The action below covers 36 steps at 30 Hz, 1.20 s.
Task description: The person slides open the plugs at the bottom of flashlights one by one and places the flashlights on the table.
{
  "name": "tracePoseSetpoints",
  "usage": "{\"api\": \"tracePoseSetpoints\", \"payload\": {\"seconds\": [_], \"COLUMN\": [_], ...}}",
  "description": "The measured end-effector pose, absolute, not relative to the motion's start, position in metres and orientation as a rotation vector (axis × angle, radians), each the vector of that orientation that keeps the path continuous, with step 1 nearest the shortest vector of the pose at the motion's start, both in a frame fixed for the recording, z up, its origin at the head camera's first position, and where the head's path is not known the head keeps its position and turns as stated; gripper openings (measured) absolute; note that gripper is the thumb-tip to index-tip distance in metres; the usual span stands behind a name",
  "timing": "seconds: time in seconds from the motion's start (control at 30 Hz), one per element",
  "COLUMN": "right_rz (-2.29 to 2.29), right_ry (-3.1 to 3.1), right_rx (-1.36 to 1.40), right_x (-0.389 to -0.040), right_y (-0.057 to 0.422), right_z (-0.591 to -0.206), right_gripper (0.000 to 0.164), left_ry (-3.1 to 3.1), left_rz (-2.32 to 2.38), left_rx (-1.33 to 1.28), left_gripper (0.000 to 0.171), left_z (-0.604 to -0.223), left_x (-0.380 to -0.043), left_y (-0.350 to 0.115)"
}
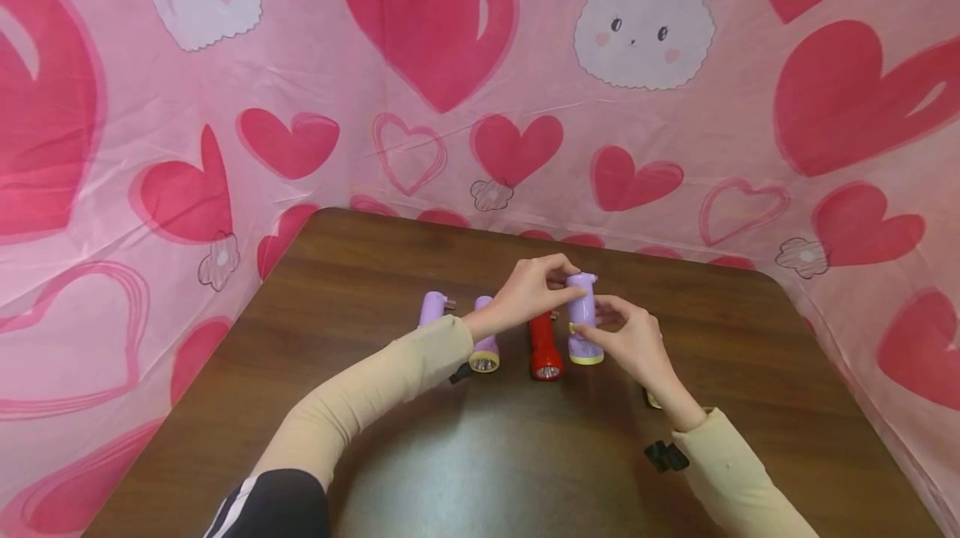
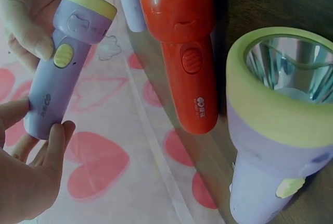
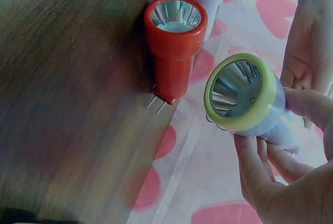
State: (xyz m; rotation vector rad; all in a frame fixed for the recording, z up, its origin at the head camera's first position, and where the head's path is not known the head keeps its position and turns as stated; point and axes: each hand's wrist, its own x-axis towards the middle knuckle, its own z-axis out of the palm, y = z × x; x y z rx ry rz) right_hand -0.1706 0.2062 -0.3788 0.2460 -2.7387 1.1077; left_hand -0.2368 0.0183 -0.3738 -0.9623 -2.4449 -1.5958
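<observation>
Both hands hold a purple flashlight [image 1: 582, 301] with a pale yellow rim, raised above the table with its lens end down. My left hand [image 1: 525, 292] pinches its tail end, as the left wrist view also shows. Around the head end are the fingers of my right hand [image 1: 633, 340], the thumb beside the yellow switch [image 2: 63, 56]. The lens [image 3: 237, 88] faces the right wrist camera. Just left of the held flashlight, a red flashlight [image 1: 543, 348] lies on the table; two metal prongs [image 3: 157, 102] stick out from its tail.
Left of the red one lies a purple flashlight [image 1: 485, 348], and farther left another purple flashlight [image 1: 432, 307], partly hidden by the left sleeve. A yellow-rimmed thing [image 1: 652, 399] peeks out below the right hand. The brown wooden table [image 1: 480, 463] meets a pink heart-patterned cloth [image 1: 450, 146].
</observation>
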Motion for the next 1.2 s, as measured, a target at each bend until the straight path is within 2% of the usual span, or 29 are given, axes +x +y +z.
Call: {"api": "tracePoseSetpoints", "payload": {"seconds": [0.9, 1.2], "right_rz": [1.105, 1.113], "right_ry": [-2.761, -2.772], "right_rx": [0.243, 0.243], "right_x": [-0.1722, -0.1737], "right_y": [0.2029, 0.2029], "right_z": [-0.3821, -0.3822], "right_gripper": [0.044, 0.044], "left_ry": [-2.539, -2.558], "left_rz": [-1.552, -1.520], "left_rx": [-0.965, -0.946], "left_gripper": [0.018, 0.022], "left_z": [-0.3670, -0.3656], "left_x": [-0.2324, -0.2302], "left_y": [0.0204, 0.0200]}}
